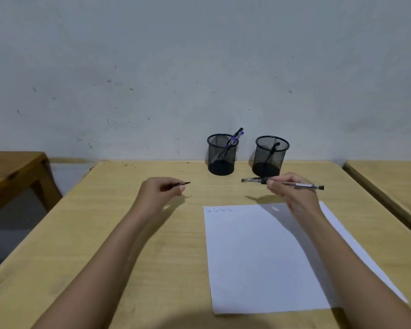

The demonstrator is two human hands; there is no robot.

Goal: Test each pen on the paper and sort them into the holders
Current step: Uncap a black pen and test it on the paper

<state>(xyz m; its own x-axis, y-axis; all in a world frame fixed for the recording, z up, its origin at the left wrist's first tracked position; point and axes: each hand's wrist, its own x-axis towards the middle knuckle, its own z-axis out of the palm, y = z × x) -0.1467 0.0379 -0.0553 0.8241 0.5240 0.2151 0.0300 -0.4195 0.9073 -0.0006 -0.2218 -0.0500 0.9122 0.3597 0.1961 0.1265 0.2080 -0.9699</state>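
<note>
Since the head view is the only one on record, a single entry serves.

Hands, two. Right hand [292, 193]: fingers curled round a pen [304, 185], held in the air over the far right corner of the paper [259, 257]. Left hand [161, 188]: pinches a short dark piece [178, 184], likely a cap but too small to be sure, above the table [128, 233] to the left of the sheet.

Pen in hand: long axis runs left to right, roughly parallel with the paper's far edge, with both ends jutting past the fingers. The two stretches sit at slightly different angles, so whether this is one pen or two cannot be told. Nor can it be told which end bears the tip.

Paper, one sheet: flat on the table, lying toward the person from the grip. It has scribbles [219, 210] in its far left corner. The right hand is the nearer to it. By judgement, a test stroke needs the pen swung from crosswise to tip-down.

Holders, two: black mesh, upright, side by side at the wall. Left holder [221, 154]: two pens, as far as shows. Right holder [269, 156]: one pen; it stands just beyond the right hand.
</note>
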